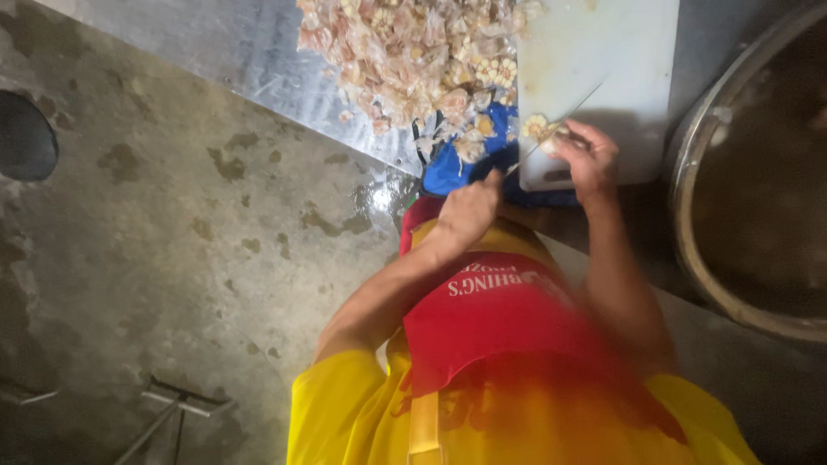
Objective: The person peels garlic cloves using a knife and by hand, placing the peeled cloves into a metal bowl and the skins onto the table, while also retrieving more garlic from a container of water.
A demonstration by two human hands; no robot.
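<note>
My left hand (469,211) grips the handle of a thin knife (560,116), whose blade slants up and right over a white cutting board (603,43). My right hand (590,155) pinches a small pale garlic piece (536,127) at the board's near edge, right beside the blade. A big heap of garlic skins and cloves (405,52) lies left of the board on a metal table (241,43). My yellow sleeves and red apron fill the bottom of the view.
A blue cloth or bag (452,172) hangs at the table's edge under the heap. A large round metal basin (749,172) stands to the right. Stained wet concrete floor (172,241) spreads left, with a dark round object (26,138) and a metal frame (172,405).
</note>
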